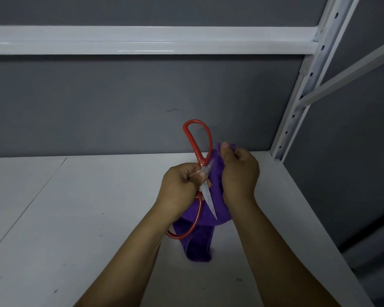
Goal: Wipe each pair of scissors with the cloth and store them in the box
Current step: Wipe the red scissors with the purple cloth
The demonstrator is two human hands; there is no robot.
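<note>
Scissors (203,167) with red handles sit in mid-air above a white shelf board (75,218), held up in front of the person and spread wide open in a cross shape. One handle loop (195,129) stands up against the grey wall (120,107), and the other loop (183,234) hangs low, beside the left forearm. The long blade (211,204) points down and a little to the right, lying across the purple cloth (222,209). The second blade shows only as a short silver tip near the pivot, running up towards the cloth. The left hand (182,185) is curled round the scissors at the pivot, its fingers closed over the metal where the handles meet the blades. The right hand (239,173) is bunched round the upper part of the cloth, just to the right of the scissors, with its thumb (225,148) pressed on the top fold. From where I stand I cannot tell whether the cloth wraps the hidden blade or merely lies against it. The rest of the cloth droops below both hands, and its lower end (197,247) reaches down to the board between the two forearms. A white metal beam (142,39) runs across the wall higher up, and a white perforated upright (297,103) rises at the right end of the shelf.
</note>
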